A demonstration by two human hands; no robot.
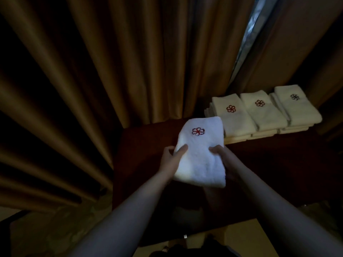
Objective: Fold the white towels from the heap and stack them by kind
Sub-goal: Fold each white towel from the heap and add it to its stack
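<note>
Both hands hold one folded white towel (201, 154) above the dark counter (269, 164), logo side up, its red and dark flower emblem (198, 131) lying beyond the fingers toward the far end of the cloth. The left hand (171, 160) takes the towel's left edge: its thumb lies stretched across the top of the cloth and the remaining fingers curl under, so this grip is a pinch on the towel. The right hand (223, 160) takes the right edge in the same way, thumb curled over the top face, fingers hidden beneath, its grip likewise closed round the towel. The two grips sit level with each other, about midway along the cloth, the towel's near end hanging just past the wrists. Beyond the right grip and further to its right, three stacks of folded white towels (263, 112) stand in a row on the counter, side by side and touching, each top towel showing a flower emblem: red on the nearest stack, darker on the two further right. Brown pleated curtains (92, 71) hang behind and to the left of both grips, with a narrow bright gap above the stacks.
</note>
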